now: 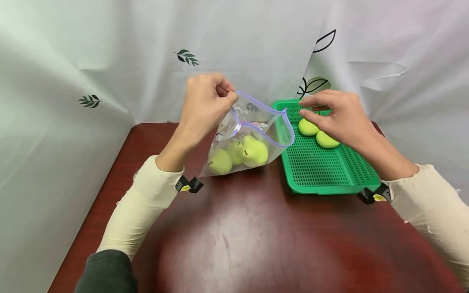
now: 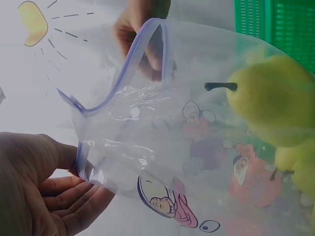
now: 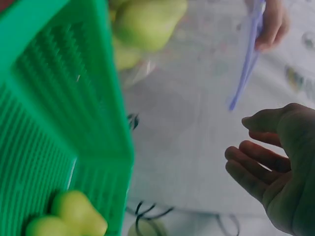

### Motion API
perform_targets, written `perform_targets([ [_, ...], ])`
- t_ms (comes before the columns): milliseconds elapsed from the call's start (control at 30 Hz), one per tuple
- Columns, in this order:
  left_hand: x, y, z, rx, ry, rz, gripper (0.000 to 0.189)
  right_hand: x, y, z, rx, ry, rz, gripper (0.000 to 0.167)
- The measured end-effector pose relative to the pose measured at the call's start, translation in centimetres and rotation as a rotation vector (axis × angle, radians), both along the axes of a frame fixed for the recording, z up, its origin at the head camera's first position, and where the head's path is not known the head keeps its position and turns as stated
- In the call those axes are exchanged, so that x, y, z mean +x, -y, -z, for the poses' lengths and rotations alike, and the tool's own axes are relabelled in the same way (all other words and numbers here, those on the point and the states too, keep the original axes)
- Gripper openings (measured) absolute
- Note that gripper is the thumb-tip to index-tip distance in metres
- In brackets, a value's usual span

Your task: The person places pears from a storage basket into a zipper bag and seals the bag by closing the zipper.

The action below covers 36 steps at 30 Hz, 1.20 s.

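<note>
My left hand (image 1: 207, 97) pinches the purple-edged top of a clear zip bag (image 1: 234, 132) between thumb and fingers. The bag hangs tilted over the table, its mouth gaping to the right. Several yellow-green pears (image 1: 255, 152) lie at the bottom of it; in the left wrist view, one pear (image 2: 270, 96) shows a dark stem. Cartoon prints cover the bag's side. To the right, my right hand (image 1: 340, 116) hovers above a green basket, fingers loosely bent and apart, nothing between them. Two pears (image 1: 327, 139) sit in the basket below it.
The green perforated basket (image 1: 288, 171) stands at the right of a dark red table (image 1: 234, 244). A pale curtain (image 1: 146, 49) with leaf prints hangs behind and along the left side.
</note>
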<state>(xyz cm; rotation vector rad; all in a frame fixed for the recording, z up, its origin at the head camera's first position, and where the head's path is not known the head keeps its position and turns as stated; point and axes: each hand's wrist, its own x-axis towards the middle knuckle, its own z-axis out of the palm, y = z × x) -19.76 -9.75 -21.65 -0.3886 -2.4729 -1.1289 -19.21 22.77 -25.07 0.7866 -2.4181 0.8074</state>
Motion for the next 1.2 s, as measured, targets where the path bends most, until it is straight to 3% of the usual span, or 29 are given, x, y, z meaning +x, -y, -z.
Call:
perform_targets([
  [133, -0.2, -0.1, 0.4, 0.001, 0.007, -0.015, 0.017, -1.9, -1.5, 0.4, 0.084, 0.087, 0.075, 0.016],
  [333, -0.5, -0.1, 0.6, -0.003, 0.014, -0.036, 0.015, -5.0, -3.8, 0.7, 0.23, 0.262, 0.16, 0.03],
  [500, -0.8, -0.1, 1.1, -0.009, 0.023, -0.051, 0.014, -7.0, -5.3, 1.5, 0.326, 0.404, 0.169, 0.037],
  [700, -1.0, -0.3, 1.7, 0.004, 0.04, -0.033, 0.012, -8.3, -7.4, 3.1, 0.51, 0.567, 0.162, 0.051],
  [833, -1.0, -0.4, 1.9, 0.004, 0.05, -0.031, 0.012, -8.9, -8.4, 4.0, 0.588, 0.616, 0.152, 0.056],
  [1200, -0.7, -0.6, 1.9, -0.002, 0.068, -0.035, 0.014, -9.7, -9.1, 4.9, 0.685, 0.648, 0.104, 0.062],
])
